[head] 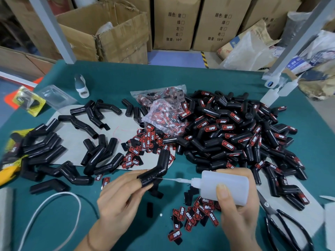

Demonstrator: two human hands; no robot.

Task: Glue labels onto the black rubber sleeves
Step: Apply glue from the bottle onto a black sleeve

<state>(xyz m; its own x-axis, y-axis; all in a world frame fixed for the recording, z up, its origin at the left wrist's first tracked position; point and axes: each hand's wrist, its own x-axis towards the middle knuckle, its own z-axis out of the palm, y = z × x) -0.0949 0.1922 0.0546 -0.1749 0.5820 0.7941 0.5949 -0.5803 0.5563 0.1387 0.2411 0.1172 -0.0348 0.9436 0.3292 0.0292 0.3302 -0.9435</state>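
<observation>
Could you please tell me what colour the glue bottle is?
The glue bottle is translucent white, seen in the head view.

1 glue bottle (224, 186), 1 scissors (282, 223), 2 hands.

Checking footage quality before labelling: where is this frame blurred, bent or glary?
Head view: centre sharp, glue bottle and held sleeve crisp; left edge smeared around the yellow packaging; wide-angle bends the grey posts; soft highlights on the plastic bags.
</observation>
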